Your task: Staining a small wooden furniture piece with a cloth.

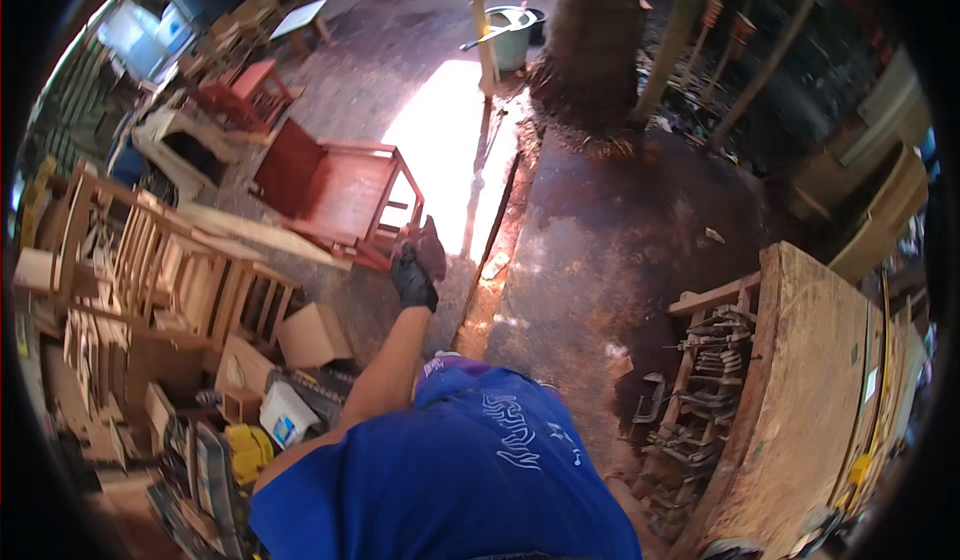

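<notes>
My left hand (pixel 412 278), in a black glove, reaches forward from a bare arm. It is closed on a dark reddish-brown rag (pixel 427 248), which it holds against or right beside the near right corner of a red-stained wooden chair (pixel 345 188). Whether the rag touches the wood I cannot tell. The chair has a broad flat seat, a solid panel at its left and an open frame at its right. Only a bit of my right arm (pixel 635 515) shows beside my blue shirt; the right hand is out of sight.
Unpainted wooden chair frames (pixel 150 260) and cardboard boxes (pixel 312 335) crowd the left. At the right stands a wooden workbench (pixel 815 360) with several clamps (pixel 715 370) along its side. Farther off are a green bucket (pixel 512 38), a tree trunk (pixel 597 40) and a red stool (pixel 258 90).
</notes>
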The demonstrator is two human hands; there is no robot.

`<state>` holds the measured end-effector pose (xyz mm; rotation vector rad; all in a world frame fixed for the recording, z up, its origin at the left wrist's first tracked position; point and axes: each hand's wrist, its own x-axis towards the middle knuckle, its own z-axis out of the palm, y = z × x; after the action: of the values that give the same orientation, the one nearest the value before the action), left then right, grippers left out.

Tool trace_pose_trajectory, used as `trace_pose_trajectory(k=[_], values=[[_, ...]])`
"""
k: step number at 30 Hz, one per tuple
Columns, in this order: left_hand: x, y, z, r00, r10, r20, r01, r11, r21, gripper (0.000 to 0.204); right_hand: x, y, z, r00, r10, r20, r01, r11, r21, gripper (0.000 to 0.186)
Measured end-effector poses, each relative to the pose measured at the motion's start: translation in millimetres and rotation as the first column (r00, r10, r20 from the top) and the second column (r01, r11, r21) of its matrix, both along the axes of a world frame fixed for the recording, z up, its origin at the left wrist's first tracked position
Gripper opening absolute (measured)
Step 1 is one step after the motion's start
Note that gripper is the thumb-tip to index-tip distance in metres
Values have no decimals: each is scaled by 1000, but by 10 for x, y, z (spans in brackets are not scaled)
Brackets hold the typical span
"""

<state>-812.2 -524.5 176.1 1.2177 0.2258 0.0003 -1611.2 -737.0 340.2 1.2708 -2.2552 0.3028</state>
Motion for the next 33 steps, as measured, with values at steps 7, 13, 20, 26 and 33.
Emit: trace_pose_trajectory(k=[7, 13, 20, 26, 33], values=[[-404, -415, 648, 916, -130, 380, 141, 990, -1, 28, 1345, -830, -25, 855, 415, -311, -518, 689, -507, 36], [-980, -957, 1117, 773, -516, 368, 512, 851, 116, 34, 4323, -1147, -1011, -329, 835, 441, -885, -109, -453, 49], [-425, -136, 1274, 679, -668, 305, 618, 744, 254, 48, 7437, 719, -939, -725, 511, 461, -668, -361, -650, 39], [687, 1206, 909, 903, -429, 4, 406, 853, -326, 27, 8754, 2042, -1066, -667, -119, 735, -684, -294, -668, 30], [1724, 2581, 292, 969, -51, -243, -37, 939, -342, 33, 9843, 3131, -1288, -377, -107, 920, -753, -543, -372, 63]])
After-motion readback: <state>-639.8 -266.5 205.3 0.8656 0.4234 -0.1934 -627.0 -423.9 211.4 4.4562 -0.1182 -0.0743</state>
